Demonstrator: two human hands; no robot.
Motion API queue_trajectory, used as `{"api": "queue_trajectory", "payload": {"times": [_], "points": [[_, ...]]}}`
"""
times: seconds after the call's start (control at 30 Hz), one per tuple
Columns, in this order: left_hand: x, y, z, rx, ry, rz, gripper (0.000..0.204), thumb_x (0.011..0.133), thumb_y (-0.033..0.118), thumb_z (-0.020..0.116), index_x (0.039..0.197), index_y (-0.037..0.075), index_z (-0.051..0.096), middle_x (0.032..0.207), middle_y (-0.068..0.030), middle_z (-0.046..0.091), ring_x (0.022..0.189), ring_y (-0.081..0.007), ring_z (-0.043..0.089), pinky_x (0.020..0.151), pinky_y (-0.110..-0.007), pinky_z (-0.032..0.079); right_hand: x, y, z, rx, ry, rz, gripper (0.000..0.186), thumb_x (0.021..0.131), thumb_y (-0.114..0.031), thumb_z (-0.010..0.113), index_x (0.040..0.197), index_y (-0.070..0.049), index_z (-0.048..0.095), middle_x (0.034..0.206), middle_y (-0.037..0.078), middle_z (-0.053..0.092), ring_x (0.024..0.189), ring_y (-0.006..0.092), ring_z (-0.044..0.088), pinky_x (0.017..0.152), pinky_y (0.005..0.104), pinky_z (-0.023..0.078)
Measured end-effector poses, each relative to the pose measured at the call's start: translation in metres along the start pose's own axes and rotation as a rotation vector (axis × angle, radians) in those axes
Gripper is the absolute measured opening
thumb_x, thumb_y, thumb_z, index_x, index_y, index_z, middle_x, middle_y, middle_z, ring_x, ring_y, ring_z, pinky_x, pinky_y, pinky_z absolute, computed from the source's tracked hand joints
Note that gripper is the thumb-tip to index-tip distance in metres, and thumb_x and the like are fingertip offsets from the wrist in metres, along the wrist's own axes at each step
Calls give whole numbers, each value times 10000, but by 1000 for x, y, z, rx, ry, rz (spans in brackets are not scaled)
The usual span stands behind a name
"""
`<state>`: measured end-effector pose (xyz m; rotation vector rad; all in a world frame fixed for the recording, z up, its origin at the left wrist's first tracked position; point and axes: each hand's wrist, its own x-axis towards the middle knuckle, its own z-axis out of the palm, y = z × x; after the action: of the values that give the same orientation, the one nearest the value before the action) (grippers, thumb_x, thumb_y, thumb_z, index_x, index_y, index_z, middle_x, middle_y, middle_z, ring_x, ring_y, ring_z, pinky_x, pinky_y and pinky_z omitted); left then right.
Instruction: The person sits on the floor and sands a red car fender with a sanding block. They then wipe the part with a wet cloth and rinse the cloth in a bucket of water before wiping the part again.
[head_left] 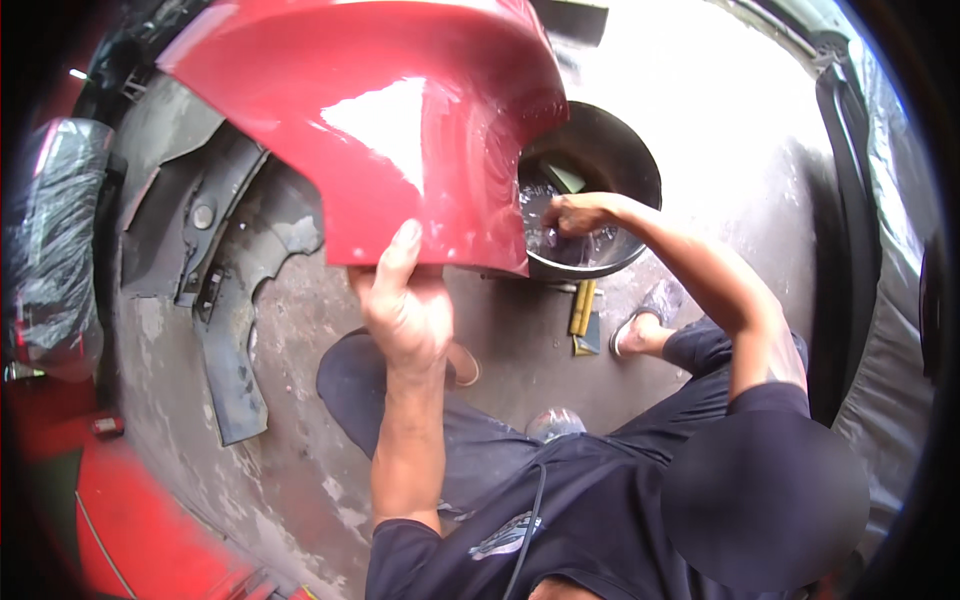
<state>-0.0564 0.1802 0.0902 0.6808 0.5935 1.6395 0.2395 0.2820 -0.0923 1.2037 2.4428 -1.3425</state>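
A glossy red car body panel [380,195], curved like a fender, fills the upper middle. My left hand [405,310] grips its near lower edge, thumb on top and fingers curled beneath, where they are hidden. Right of the panel stands a round black bucket [640,165] with water [538,208] in it. My right hand [580,213] reaches down into the bucket with its fingers closed and pointing at the water. Whatever those fingers hold is too hard to make out. A greenish flat pad [563,178] lies in the bucket just beyond them.
Yellow stick-like blocks [582,306] and a grey-green sheet [589,338] lie below the bucket, close to my foot. Dark grey car parts [235,385] spread over the floor at left. A plastic-wrapped part [60,235] stands farther left; long black trim [850,260] borders the right.
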Motion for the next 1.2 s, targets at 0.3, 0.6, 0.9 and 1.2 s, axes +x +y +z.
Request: {"api": "queue_trajectory", "payload": {"times": [0.3, 0.6, 0.9, 1.2], "points": [[29, -37, 60, 27, -198, -25, 372, 912, -43, 667, 1274, 28, 625, 1191, -71, 687, 1089, -186, 666, 964, -329, 533, -160, -206, -89, 426, 955, -193, 292, 937, -79, 552, 1178, -42, 711, 993, 71, 742, 846, 157, 703, 756, 287, 581], [46, -60, 57, 272, -469, -143, 417, 924, 9, 675, 1328, 24, 573, 1224, -68, 640, 1090, -145, 641, 891, -284, 548, -55, -202, -116, -220, 1118, -808, 280, 919, -162, 622, 1175, -58, 669, 1299, 117, 655, 1217, 290, 627, 1046, 440, 495], [8, -63, 102, 251, -544, -28, 525, 899, -49, 671, 1410, -12, 554, 1300, -73, 644, 1130, -157, 620, 1019, -316, 486, 8, -113, -242, -434, 1419, -211, 460, 1005, -344, 504, 1374, -93, 617, 1280, 225, 630, 1206, 418, 595, 1063, 494, 454], [36, -57, 60, 123, -585, -170, 541, 937, 46, 701, 1437, 70, 493, 1281, -68, 637, 1167, -195, 644, 1010, -370, 556, -54, -186, -69, -268, 1510, -469, 162, 910, -137, 588, 964, -39, 704, 1236, 162, 697, 1143, 359, 646, 1013, 474, 494]]}}
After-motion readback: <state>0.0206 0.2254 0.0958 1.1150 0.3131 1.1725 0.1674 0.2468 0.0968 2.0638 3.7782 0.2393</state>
